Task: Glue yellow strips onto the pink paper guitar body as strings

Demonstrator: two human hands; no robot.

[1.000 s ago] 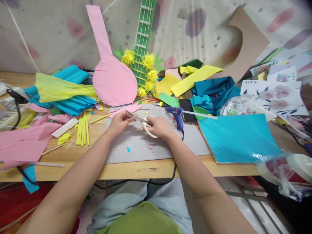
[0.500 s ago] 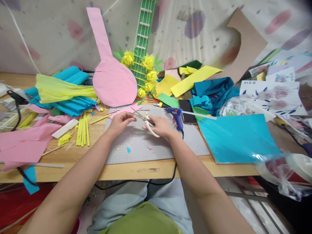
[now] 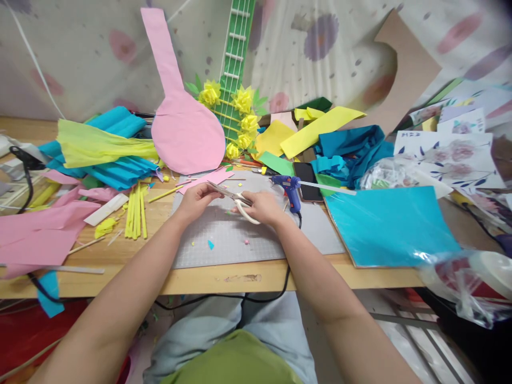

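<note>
My right hand (image 3: 262, 207) is wrapped round the pale handles of a pair of scissors (image 3: 247, 212), whose blades point left. Their tips reach the fingertips of my left hand (image 3: 199, 201), which is closed in a pinch; whatever it holds is too small or hidden to make out. Both hands are above a grey cutting mat (image 3: 224, 245) with tiny paper scraps on it. Just beyond the left hand lies a pink paper piece (image 3: 208, 180). To the right of my right hand is a blue glue gun (image 3: 290, 191) with a long glue stick in its back.
A pink guitar-shaped cutout (image 3: 188, 133) and a green guitar neck (image 3: 232, 69) with yellow paper flowers (image 3: 245, 100) lean at the back. Yellow strips (image 3: 136, 213) lie left, a phone (image 3: 307, 178) and blue board (image 3: 392, 229) right. A black cord (image 3: 224, 300) hangs below the table edge.
The scissor blades have come closer together and their tips now meet my left fingertips. Both hands stay in nearly the same place.
</note>
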